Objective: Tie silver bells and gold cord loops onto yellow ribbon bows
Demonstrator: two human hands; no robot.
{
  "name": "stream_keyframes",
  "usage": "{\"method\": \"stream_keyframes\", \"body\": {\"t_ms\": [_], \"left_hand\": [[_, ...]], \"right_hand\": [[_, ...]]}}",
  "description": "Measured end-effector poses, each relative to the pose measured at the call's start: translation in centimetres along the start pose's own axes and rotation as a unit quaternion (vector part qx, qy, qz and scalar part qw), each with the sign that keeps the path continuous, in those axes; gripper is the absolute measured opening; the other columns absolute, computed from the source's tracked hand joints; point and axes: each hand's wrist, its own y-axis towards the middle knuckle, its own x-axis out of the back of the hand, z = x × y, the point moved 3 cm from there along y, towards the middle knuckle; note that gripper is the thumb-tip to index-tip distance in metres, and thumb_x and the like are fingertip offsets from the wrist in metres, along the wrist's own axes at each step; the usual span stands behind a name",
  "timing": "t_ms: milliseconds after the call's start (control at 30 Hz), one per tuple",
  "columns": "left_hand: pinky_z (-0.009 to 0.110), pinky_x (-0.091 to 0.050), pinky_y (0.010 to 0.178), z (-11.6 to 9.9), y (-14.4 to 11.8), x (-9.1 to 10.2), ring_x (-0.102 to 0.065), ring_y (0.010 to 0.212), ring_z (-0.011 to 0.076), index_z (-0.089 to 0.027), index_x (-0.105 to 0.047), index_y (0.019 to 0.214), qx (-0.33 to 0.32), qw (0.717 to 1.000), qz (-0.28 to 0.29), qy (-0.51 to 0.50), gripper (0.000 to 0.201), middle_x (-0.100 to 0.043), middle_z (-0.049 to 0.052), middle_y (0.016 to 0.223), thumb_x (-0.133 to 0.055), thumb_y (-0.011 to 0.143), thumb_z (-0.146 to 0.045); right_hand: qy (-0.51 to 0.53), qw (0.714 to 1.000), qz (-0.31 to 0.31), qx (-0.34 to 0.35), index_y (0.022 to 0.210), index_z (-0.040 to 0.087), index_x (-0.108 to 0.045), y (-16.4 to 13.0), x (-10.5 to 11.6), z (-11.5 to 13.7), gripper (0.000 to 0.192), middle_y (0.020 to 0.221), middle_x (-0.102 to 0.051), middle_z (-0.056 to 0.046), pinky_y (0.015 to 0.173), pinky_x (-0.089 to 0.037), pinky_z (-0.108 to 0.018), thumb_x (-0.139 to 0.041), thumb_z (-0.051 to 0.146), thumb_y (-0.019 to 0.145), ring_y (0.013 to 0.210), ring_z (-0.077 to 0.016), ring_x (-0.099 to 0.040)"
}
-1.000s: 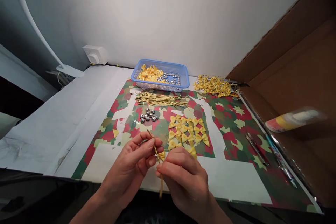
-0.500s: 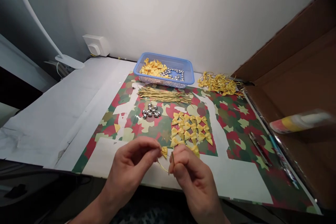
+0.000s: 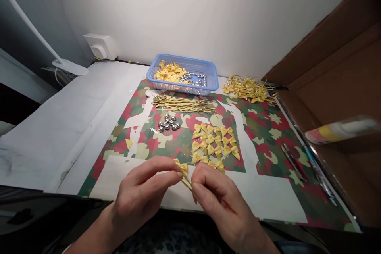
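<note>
Gold cord [image 3: 187, 183], a thin metallic length, now runs short and taut between your two hands, where half a second ago it hung below them as a slack loop and a second ago it stood nearly upright. Your left hand [image 3: 143, 196] has its thumb and forefinger closed on the small yellow satin bow [image 3: 182, 166], pinching it just above the front edge of the surface [image 3: 59, 135]. Your right hand [image 3: 220, 202] has its fingers closed on the other end of the cord, close against the left fingertips. Bow and cord are both held off the surface, over its white front strip.

Judgement: the loop has been drawn in, so the cord appears tightened about the bow's middle; whether a knot has formed cannot be told, since the fingers cover it.

Laid out beyond your hands, unmoved:
- loose yellow bows in rows [image 3: 214, 145], centre of the patterned red-and-green paper sheet [image 3: 268, 127];
- a cluster of small silver bells [image 3: 168, 123], left of them;
- a bundle of cut gold cords [image 3: 183, 104], behind;
- a blue plastic mesh basket [image 3: 212, 83] holding bows and bells, at the back edge;
- a heap of bows with cords attached [image 3: 248, 88], towards the back right corner.
</note>
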Motion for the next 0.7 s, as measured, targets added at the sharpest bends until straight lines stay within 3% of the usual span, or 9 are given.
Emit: {"method": "stream_keyframes", "body": {"t_ms": [100,233,567,700], "left_hand": [[0.031,-0.064,0.082,0.1,0.3,-0.2,-0.077,0.089,0.0216,-0.023,-0.073,0.12,-0.045,0.999,-0.009,0.014,0.045,-0.08,0.009,0.102,-0.06,0.088,0.007],[0.031,-0.064,0.087,-0.1,0.8,-0.3,-0.076,0.093,0.0207,-0.01,-0.068,0.127,-0.132,0.991,-0.027,0.026,0.039,-0.079,0.012,0.1,-0.062,0.092,0.006],[0.035,-0.063,0.082,-0.2,1.0,-0.1,-0.07,0.09,0.0206,-0.011,-0.071,0.112,-0.124,0.992,0.026,0.011,0.021,-0.074,0.011,0.095,-0.058,0.099,-0.001],[0.027,-0.063,0.079,-0.4,0.7,0.0,-0.072,0.088,0.0175,-0.009,-0.072,0.107,-0.104,0.994,0.028,0.037,0.019,-0.073,0.011,0.098,-0.056,0.1,-0.002]], "right_hand": [[0.009,1.0,-0.006,-0.005,0.072,0.02,-0.045,0.0,-0.1,-0.3,0.032,0.072,-0.05,0.002,0.064,-0.036,-0.027,-0.045,0.026,0.103,0.07,-0.0129,-0.047],[0.021,1.0,0.0,-0.02,0.07,0.02,-0.044,0.1,-0.2,-0.5,0.03,0.07,-0.048,0.002,0.064,-0.035,-0.027,-0.046,0.022,0.099,0.069,-0.0132,-0.045],[0.103,0.994,0.007,-0.039,0.067,0.02,-0.048,0.6,-0.3,-0.7,0.029,0.07,-0.048,0.002,0.062,-0.033,-0.028,-0.049,0.025,0.095,0.066,-0.0133,-0.044],[0.098,0.994,0.003,-0.039,0.067,0.02,-0.047,0.6,-0.2,-0.5,0.029,0.069,-0.049,0.001,0.063,-0.034,-0.027,-0.05,0.026,0.095,0.067,-0.0135,-0.045]]}}
